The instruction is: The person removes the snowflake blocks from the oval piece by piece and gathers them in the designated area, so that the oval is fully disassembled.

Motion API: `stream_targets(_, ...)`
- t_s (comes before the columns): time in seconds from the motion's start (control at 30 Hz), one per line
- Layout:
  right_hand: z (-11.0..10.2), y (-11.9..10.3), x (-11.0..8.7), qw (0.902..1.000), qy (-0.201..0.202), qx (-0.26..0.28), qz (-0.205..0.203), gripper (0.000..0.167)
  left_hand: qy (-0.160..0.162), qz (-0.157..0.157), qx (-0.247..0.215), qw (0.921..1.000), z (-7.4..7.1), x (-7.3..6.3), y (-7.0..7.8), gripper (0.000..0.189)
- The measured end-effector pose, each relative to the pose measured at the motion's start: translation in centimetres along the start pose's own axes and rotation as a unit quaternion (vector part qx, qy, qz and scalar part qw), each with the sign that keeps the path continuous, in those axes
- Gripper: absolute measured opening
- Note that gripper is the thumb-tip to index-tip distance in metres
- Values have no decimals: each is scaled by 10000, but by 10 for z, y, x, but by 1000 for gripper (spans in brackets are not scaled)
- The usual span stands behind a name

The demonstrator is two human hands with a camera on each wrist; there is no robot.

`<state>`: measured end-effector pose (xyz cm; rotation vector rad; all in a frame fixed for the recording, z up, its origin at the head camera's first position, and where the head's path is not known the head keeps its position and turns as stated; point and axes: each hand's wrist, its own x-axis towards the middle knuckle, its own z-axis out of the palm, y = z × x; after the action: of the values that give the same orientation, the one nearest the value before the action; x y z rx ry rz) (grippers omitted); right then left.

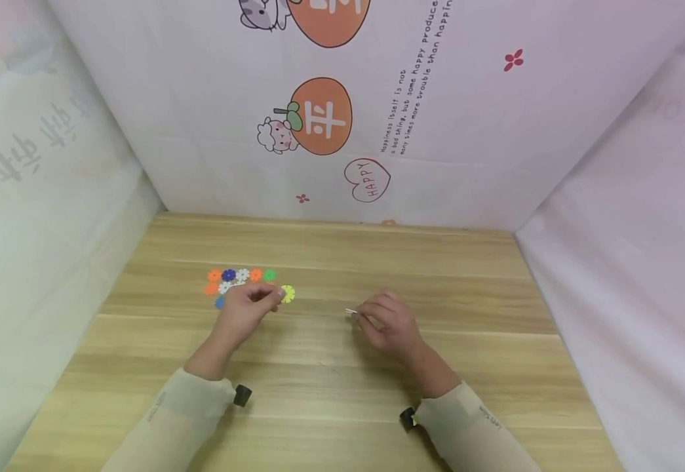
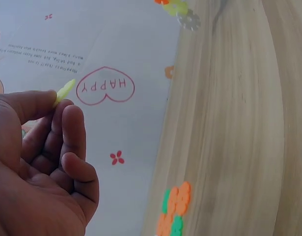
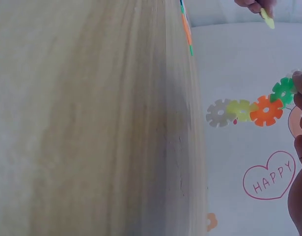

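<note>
My left hand [image 1: 246,307] pinches a yellow snowflake disc [image 1: 287,294] by its edge between thumb and forefinger. In the left wrist view that yellow disc [image 2: 66,91] is seen nearly edge-on. My right hand [image 1: 391,322] grips one end of a chain of linked discs, raised off the table. The right wrist view shows a green disc [image 3: 283,91] at the fingers, then an orange disc [image 3: 266,111], a yellow one and a whitish disc [image 3: 220,113] at the free end. From the head view the chain appears only as a thin pale edge.
Loose discs in orange [image 1: 215,275], dark blue [image 1: 228,275], white and green [image 1: 269,275] lie in rows on the wooden table [image 1: 318,380], partly hidden behind the left hand. White printed cloth [image 1: 212,164] stands at the back and both sides.
</note>
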<state>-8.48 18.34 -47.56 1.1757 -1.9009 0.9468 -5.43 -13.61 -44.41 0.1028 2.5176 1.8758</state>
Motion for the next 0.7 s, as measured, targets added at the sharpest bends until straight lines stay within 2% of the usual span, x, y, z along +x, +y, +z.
stream_targets(0.17, 0, -1, 0, 10000, 2, 20, 27, 10, 205, -59, 112, 9997, -9, -1, -4, 23)
stream_targets(0.3, -1, -1, 0, 10000, -8, 17, 61, 4, 277, -92, 282, 9992, -15, -1, -7, 26)
stream_targets(0.53, -1, -1, -1, 10000, -8, 0, 86, 6, 369, -483, 508, 9969, -29, -3, -13, 36)
stream_targets(0.7, -2, -1, -2, 9999, -18, -16, 115, 5, 501, -634, 729, 9941, -42, -5, -17, 39)
